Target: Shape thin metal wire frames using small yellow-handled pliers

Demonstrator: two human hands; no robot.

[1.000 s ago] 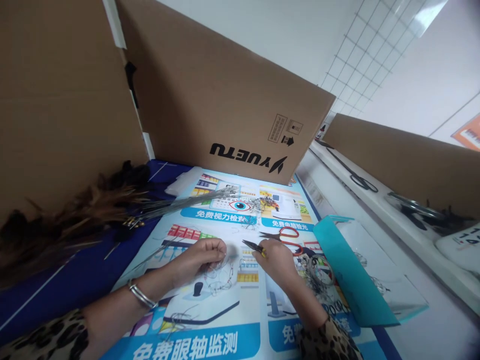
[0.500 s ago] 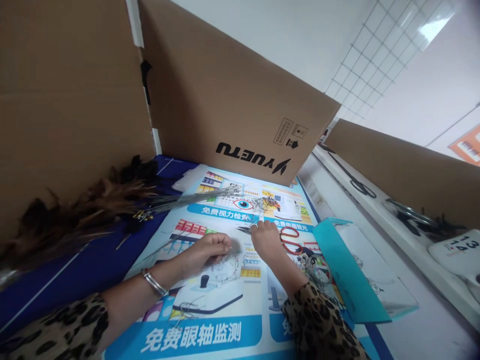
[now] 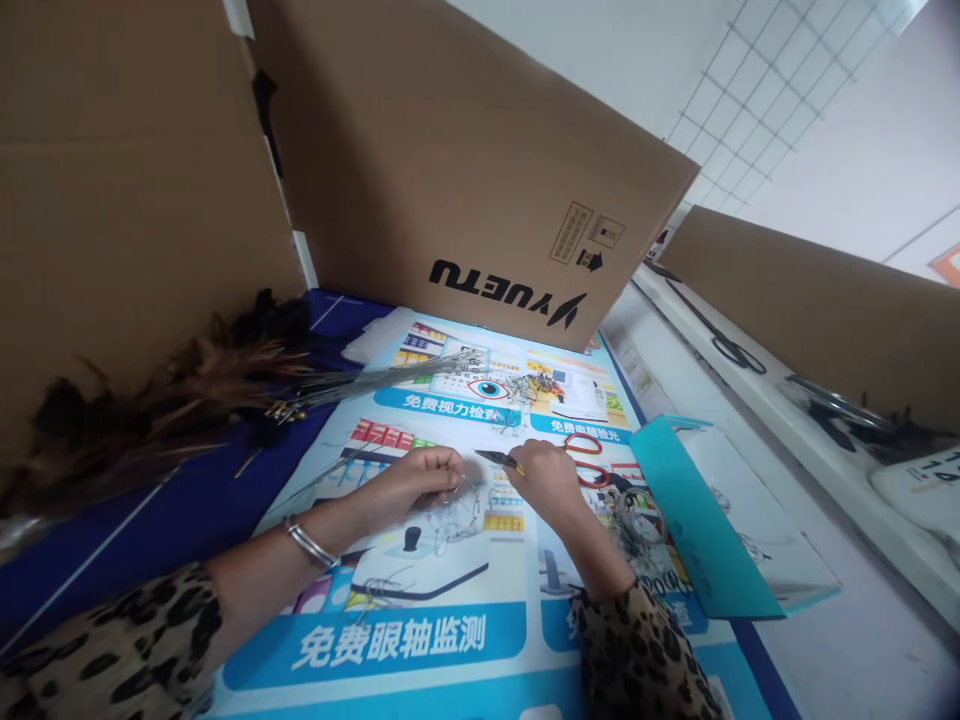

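My left hand (image 3: 416, 480) is closed in a pinch on thin bent wire pieces (image 3: 454, 515) that trail onto the printed poster (image 3: 420, 640). My right hand (image 3: 551, 480) is closed around small pliers (image 3: 499, 459), whose dark tips point left toward the left hand. A small heap of wire bits (image 3: 514, 395) lies on the poster just beyond both hands. Red-handled scissors (image 3: 585, 455) lie right behind the right hand. A silver bangle circles my left wrist, and both sleeves are leopard-print.
Tall cardboard panels (image 3: 465, 170) wall the back and left. Dark brown feathers (image 3: 165, 400) on long wire stems (image 3: 390, 375) lie at the left on blue cloth. A teal folder (image 3: 697, 530) sits at right, with tangled wire (image 3: 634, 525) beside it. Black scissors (image 3: 724, 345) rest on the white ledge.
My right hand reached forward toward the wire heap half a second ago and has drawn back with the pliers, close to my left hand. The left hand stays pinched on the wire.
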